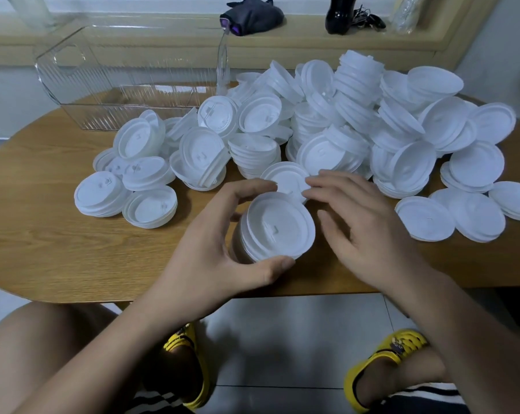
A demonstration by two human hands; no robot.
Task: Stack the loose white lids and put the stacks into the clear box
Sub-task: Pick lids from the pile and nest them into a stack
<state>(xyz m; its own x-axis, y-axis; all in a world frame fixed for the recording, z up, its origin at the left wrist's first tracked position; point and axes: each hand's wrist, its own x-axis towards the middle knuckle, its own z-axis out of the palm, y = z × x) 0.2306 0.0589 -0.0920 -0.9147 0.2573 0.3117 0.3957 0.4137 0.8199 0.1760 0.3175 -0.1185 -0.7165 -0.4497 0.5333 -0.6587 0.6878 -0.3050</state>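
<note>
Dozens of white lids cover the wooden table; left hand clamps a stack, right hand spread.

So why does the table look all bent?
Head view: the wide-angle lens curves the wooden table edge and stretches the corners; the clear box shows pale glare streaks; the left hand and right hand are slightly soft.

White lids, ribbed clear box
</note>
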